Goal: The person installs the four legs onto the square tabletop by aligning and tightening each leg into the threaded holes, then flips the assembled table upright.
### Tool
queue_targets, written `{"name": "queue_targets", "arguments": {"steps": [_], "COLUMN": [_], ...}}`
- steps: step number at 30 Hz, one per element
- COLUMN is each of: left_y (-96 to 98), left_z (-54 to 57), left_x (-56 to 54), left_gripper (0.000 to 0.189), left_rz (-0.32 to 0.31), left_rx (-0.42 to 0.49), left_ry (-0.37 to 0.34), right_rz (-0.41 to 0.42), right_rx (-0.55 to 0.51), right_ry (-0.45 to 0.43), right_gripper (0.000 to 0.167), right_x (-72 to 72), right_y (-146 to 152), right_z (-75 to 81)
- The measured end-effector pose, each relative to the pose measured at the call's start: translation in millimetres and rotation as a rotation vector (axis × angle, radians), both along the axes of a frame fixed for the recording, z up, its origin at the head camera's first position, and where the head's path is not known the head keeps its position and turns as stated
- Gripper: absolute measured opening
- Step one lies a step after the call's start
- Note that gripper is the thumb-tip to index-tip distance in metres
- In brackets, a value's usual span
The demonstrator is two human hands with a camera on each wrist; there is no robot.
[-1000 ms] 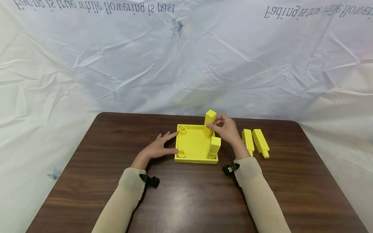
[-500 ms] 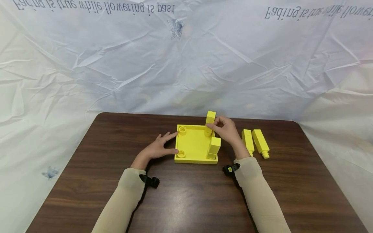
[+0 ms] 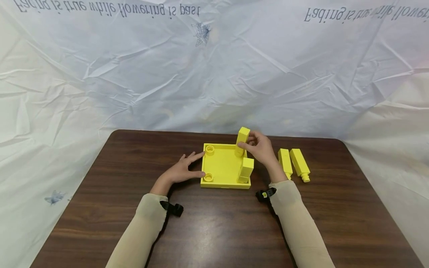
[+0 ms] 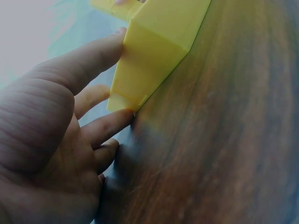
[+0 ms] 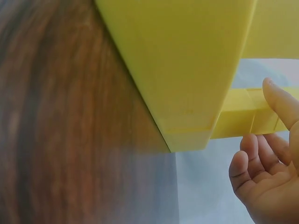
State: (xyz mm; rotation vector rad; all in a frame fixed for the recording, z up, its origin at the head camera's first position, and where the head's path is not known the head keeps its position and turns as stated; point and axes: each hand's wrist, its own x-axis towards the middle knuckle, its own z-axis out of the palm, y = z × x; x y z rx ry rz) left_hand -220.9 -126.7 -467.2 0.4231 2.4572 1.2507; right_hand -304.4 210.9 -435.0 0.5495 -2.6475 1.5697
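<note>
A yellow square tray-like tabletop (image 3: 222, 163) with raised edges lies on the table, round sockets at its two left corners. At its far right corner my right hand (image 3: 261, 149) pinches an upright square yellow leg (image 3: 242, 136) between thumb and fingers. Another yellow leg (image 3: 247, 167) stands in the near right corner. With fingers spread, my left hand (image 3: 179, 171) touches the left side of the tabletop. In the left wrist view, the thumb and fingertips rest against the tabletop's side (image 4: 149, 60). The right wrist view has the thumb and curled fingers around the leg (image 5: 247, 112).
Two more yellow legs (image 3: 285, 162) with narrow threaded-looking ends lie on the dark wooden table (image 3: 207, 227), right of my right hand. A pale printed sheet (image 3: 214, 74) hangs behind the table's far edge.
The gripped leg has turned slightly back and forth in place, with the right-hand fingers shifting around it. My left hand and the tabletop have stayed put.
</note>
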Motion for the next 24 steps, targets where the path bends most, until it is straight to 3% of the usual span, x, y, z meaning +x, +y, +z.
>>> {"name": "queue_targets", "arguments": {"steps": [9, 24], "left_y": [0.8, 0.1], "left_z": [2.9, -0.2], "left_x": [5.7, 2.5], "left_gripper": [0.092, 0.091], "left_rz": [-0.001, -0.008], "left_rx": [-0.002, 0.003], "left_ry": [-0.021, -0.003], "right_rz": [0.001, -0.007], "right_rx": [0.058, 0.043], "right_ry": [0.038, 0.04], "right_gripper": [0.032, 0.029], "right_x": [5.4, 4.0], "right_y": [-1.3, -3.0], "right_z": [0.7, -1.0]}}
